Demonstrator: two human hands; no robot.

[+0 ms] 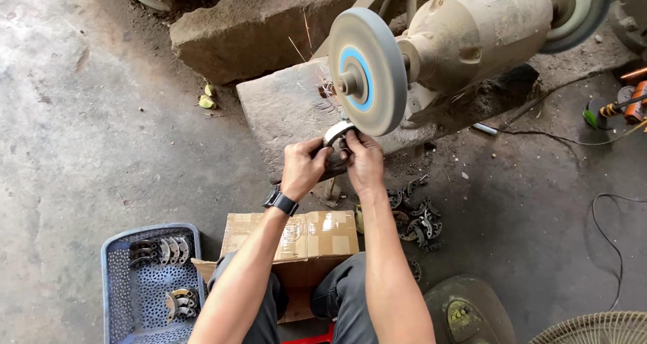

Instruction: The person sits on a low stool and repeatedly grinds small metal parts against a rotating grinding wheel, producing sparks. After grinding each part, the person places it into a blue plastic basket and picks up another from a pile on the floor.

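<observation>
Both my hands grip one curved metal brake shoe [336, 132] and press it against the lower edge of a grey grinding wheel [367, 71] with a blue centre. My left hand [303, 167], with a black watch on the wrist, holds the shoe's left end. My right hand [364, 161] holds its right end. Orange sparks fly up and left from the wheel. The wheel is mounted on a beige bench grinder motor [478, 30], which carries a second wheel [576, 10] on its far side.
A blue perforated plastic basket [118, 276] at lower left holds several brake shoes. A cardboard box [303, 236] sits between my knees. A pile of dark metal parts [418, 223] lies to the right. Stone blocks [263, 24] support the grinder. Cables [606, 216] and a fan grille [593, 327] lie at right.
</observation>
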